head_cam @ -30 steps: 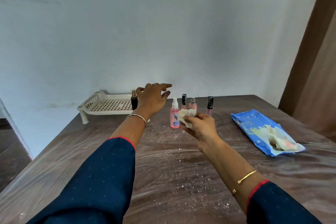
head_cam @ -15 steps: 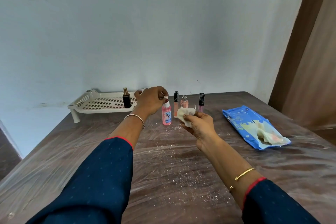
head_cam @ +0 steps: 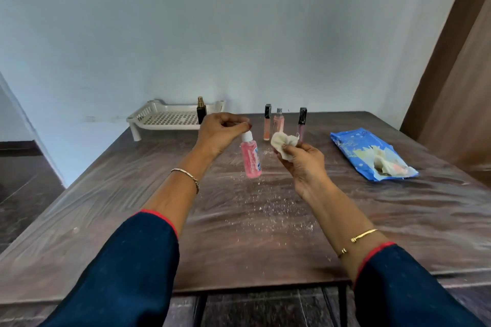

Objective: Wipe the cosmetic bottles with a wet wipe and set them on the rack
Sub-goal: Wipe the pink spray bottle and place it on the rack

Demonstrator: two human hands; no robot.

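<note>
Now airborne: pink bottle hanging by its cap, wipe waiting beside it

The left hand (head_cam: 218, 131) is pinching the white cap of the pink spray bottle (head_cam: 251, 158) between curled fingertips, so the bottle is dangling below the hand and appears to be clear of the wooden table (head_cam: 398, 220). Its long axis is running nearly vertical, with the base swinging slightly toward the person's right. The right hand (head_cam: 303, 160) is gripping a crumpled wet wipe (head_cam: 284, 143) just to the right of the bottle's shoulder. Wipe and bottle are lying near each other but apart, so the wiping is probably calling for a short leftward move from the right hand, which is the nearer one to the bottle's body.

Behind them, a peach gloss tube (head_cam: 267, 122), a small pink bottle (head_cam: 278, 121) and a black-capped gloss tube (head_cam: 301, 122) are standing in a row and waiting their turn. A dark perfume bottle (head_cam: 201, 114) is already standing on the white rack (head_cam: 170, 118) at far left, and the blue wipes pack (head_cam: 372, 154) is lying open at right.

Half a second earlier the pink bottle was standing on the table with the left fingers just closing on its cap. A second ago that hand was only reaching out, fingers spread. The right hand is holding the wipe much as before — only the bottle is coming toward it.
</note>
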